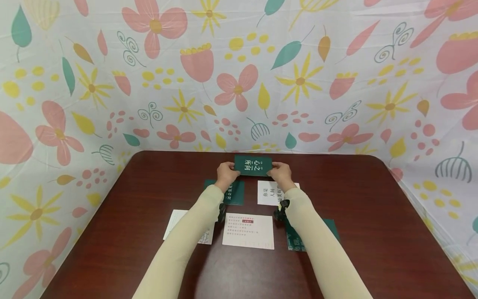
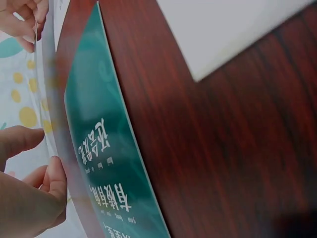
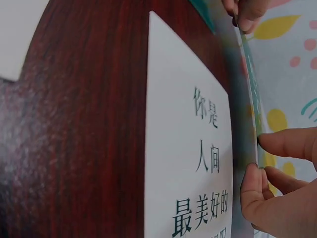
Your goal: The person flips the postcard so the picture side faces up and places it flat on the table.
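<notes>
A dark green card (image 1: 253,160) with white Chinese characters is held up near the table's far edge. My left hand (image 1: 225,174) pinches its left end between thumb and fingers. At the other end my right hand (image 1: 282,174) grips it the same way. Seen edge-on in the right wrist view, the card (image 3: 250,84) appears as a thin strip. Below my left hand lies another green card (image 1: 235,194), partly covered by that hand and arm. A white card (image 1: 266,199) with dark characters lies below my right hand, partly hidden by it.
Closer in on the brown table (image 1: 373,257) lie a cream card (image 1: 248,238) with red print, a white card (image 1: 174,218) partly under the left sleeve, and a green patterned card (image 1: 331,227) partly under the right sleeve. A flower-patterned cloth (image 1: 239,124) hangs behind the table.
</notes>
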The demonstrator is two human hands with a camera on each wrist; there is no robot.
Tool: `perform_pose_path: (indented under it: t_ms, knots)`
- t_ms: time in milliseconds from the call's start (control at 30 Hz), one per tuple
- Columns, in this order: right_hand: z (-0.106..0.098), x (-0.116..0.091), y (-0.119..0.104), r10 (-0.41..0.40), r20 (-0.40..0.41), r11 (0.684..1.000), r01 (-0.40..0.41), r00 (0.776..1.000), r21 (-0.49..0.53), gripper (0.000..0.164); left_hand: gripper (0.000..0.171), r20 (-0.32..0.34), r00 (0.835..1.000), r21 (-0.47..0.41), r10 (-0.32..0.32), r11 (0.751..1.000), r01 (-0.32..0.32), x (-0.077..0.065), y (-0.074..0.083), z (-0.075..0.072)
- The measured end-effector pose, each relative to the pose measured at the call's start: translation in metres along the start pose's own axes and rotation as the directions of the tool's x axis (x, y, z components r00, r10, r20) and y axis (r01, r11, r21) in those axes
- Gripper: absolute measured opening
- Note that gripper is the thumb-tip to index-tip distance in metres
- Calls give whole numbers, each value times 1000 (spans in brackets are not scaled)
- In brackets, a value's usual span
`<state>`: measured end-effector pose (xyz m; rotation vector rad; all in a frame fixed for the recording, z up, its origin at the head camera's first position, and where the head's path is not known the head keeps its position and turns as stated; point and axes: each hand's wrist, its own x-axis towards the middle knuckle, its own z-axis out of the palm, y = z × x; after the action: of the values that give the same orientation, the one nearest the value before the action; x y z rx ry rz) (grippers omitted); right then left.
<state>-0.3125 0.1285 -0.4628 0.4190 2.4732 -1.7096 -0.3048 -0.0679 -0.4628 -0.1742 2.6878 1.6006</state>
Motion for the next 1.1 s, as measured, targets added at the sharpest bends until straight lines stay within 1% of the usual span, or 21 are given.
perform_pose_path:
  t_ms: [167,300,433,600,700,800,967,1100]
  knots:
    - [4,1,3,-53,44,991,58,998,-117,58,43,6,1000,63,3,998,-3,0,1,2]
    - [8,-1,5,-67,64,983,77,996,-166,60,42,-7,1000,142,0,990,1,0,-1,3]
    - [11,-2,4,-88,66,975,100,994,-199,59,42,-17,1000,206,3,978,0,1,-1,2]
    - [14,-4,1,-144,48,954,152,988,-259,54,41,-23,1000,267,8,964,-2,2,-1,1]
    - [15,-4,1,-161,43,941,167,986,-294,51,40,-17,1000,279,5,960,0,2,-2,2]
    - [15,-3,3,-167,42,935,172,985,-309,51,38,-13,1000,285,10,959,-6,2,-2,4]
    - [14,-1,6,-167,40,943,171,985,-286,51,38,-18,1000,291,24,956,-17,2,-2,4]
    - [12,-2,8,-178,47,943,184,983,-278,48,38,-26,999,265,34,964,-26,0,-3,3]
